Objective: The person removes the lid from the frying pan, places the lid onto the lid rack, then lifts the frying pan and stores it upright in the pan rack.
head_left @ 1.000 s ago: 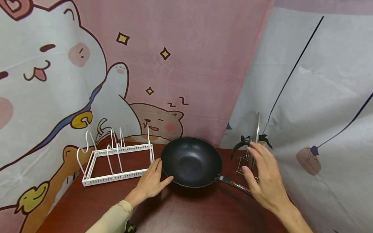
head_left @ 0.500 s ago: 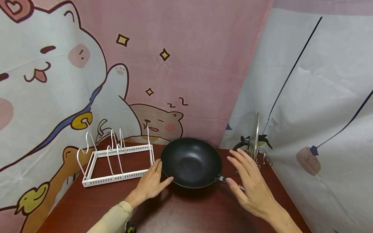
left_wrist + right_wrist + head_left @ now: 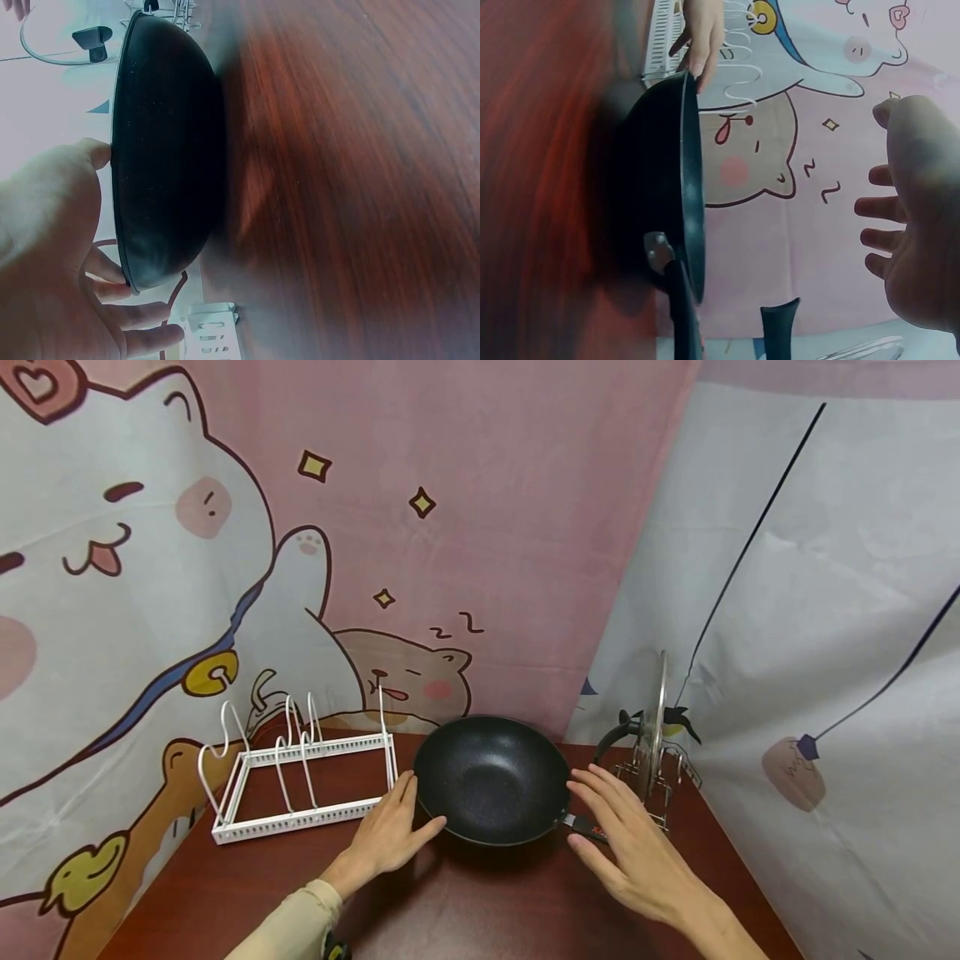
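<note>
A black wok [image 3: 491, 781] sits on the dark red table, its black handle [image 3: 587, 828] pointing to the lower right. My left hand [image 3: 384, 833] rests at the wok's left rim, fingers spread. In the left wrist view the thumb tip and a fingertip touch that rim. Over the handle hovers my right hand [image 3: 637, 847], holding nothing, its fingertips pointing at the wok's right edge and covering part of the handle in the head view. In the right wrist view this hand [image 3: 922, 217] is apart from the wok [image 3: 660, 180], fingers loosely extended.
Left of the wok stands a white rack [image 3: 322, 814] with upright wire loops. At the back right, a glass lid [image 3: 658, 718] with a black handle stands upright in a metal wire rack [image 3: 663, 806]. A printed curtain [image 3: 525, 568] hangs behind the table.
My right hand has moved left, away from the lid and wire rack, to above the wok's handle near its right edge. The left hand and wok have stayed in place.
</note>
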{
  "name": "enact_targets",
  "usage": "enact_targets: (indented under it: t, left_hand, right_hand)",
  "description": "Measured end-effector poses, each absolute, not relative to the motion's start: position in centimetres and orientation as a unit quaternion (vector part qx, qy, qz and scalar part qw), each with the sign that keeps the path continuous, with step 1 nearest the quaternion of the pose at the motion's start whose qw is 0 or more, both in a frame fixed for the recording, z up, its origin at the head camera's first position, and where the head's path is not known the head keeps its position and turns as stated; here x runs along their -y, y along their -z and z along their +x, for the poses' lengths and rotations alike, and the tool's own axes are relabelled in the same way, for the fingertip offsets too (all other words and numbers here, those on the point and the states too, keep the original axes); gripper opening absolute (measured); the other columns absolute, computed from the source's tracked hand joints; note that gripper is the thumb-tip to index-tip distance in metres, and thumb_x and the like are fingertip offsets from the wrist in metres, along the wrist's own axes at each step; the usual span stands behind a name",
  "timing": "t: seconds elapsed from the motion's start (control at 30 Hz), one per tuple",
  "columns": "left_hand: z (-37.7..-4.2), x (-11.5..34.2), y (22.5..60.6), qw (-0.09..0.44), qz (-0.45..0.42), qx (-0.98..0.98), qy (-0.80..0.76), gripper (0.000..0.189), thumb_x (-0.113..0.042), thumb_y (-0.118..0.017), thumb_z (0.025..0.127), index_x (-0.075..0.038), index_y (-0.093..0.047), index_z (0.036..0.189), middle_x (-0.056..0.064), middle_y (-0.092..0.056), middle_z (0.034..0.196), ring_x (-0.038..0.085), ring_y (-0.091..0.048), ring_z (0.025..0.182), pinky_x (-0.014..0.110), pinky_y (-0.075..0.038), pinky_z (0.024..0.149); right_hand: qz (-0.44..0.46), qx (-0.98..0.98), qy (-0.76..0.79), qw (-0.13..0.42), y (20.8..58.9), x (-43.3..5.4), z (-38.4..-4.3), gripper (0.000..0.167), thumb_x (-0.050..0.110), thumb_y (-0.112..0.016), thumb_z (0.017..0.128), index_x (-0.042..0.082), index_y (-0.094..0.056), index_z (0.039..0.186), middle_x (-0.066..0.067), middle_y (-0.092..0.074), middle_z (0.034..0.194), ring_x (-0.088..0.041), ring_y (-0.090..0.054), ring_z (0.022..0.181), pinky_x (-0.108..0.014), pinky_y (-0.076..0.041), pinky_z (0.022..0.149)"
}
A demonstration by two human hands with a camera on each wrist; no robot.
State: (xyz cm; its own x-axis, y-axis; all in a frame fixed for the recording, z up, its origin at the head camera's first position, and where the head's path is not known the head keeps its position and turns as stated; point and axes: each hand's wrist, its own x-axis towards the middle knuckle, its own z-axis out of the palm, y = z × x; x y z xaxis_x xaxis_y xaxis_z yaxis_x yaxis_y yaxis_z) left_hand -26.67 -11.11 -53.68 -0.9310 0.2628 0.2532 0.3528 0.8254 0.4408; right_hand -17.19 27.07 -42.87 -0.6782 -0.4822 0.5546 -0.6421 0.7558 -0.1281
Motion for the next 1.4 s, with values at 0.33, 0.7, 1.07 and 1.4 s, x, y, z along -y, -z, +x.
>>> enact_targets:
  t: [0.33, 0.7, 1.07, 1.4]
  left_hand:
    - [-26.6, 11.3, 53.7, 0.101, -0.168, 0.95, 0.243, 0.096, -0.06, -0.072, 0.105, 0.01, -0.044, 0.166, 0.029, -0.044, 0.175, 0.048, -0.057, 0.154, 0.063, -0.052, 0.122]
    - [-26.4, 11.3, 53.7, 0.105, -0.17, 0.949, 0.244, 0.095, -0.059, -0.072, 0.105, 0.01, -0.046, 0.165, 0.028, -0.047, 0.173, 0.049, -0.06, 0.151, 0.062, -0.055, 0.119]
    - [-26.7, 11.4, 54.6, 0.153, -0.188, 0.934, 0.263, 0.095, -0.063, -0.067, 0.107, 0.011, -0.046, 0.164, 0.03, -0.048, 0.17, 0.053, -0.062, 0.145, 0.068, -0.056, 0.112]
    - [-26.4, 11.3, 53.8, 0.109, -0.17, 0.947, 0.249, 0.095, -0.06, -0.071, 0.105, 0.01, -0.046, 0.165, 0.029, -0.046, 0.173, 0.05, -0.059, 0.151, 0.065, -0.055, 0.118]
  right_hand:
    - [0.298, 0.918, -0.148, 0.214, 44.7, -27.6, -17.7, 0.07, 0.036, -0.079, 0.106, 0.022, -0.051, 0.168, -0.003, -0.052, 0.174, -0.038, -0.048, 0.16, -0.012, -0.003, 0.137]
    - [0.261, 0.938, -0.131, 0.187, 47.2, -28.8, -18.6, 0.065, 0.043, -0.076, 0.108, 0.015, -0.057, 0.164, -0.011, -0.057, 0.168, -0.037, -0.056, 0.156, -0.028, -0.025, 0.134]
    - [0.232, 0.953, -0.123, 0.152, 49.2, -29.9, -20.4, 0.067, 0.049, -0.072, 0.109, 0.007, -0.06, 0.16, -0.015, -0.06, 0.165, -0.04, -0.06, 0.152, -0.064, -0.053, 0.12]
    - [0.196, 0.964, -0.128, 0.125, 50.1, -30.8, -21.7, 0.071, 0.053, -0.072, 0.109, 0.003, -0.06, 0.159, -0.02, -0.061, 0.163, -0.044, -0.061, 0.15, -0.066, -0.053, 0.12]
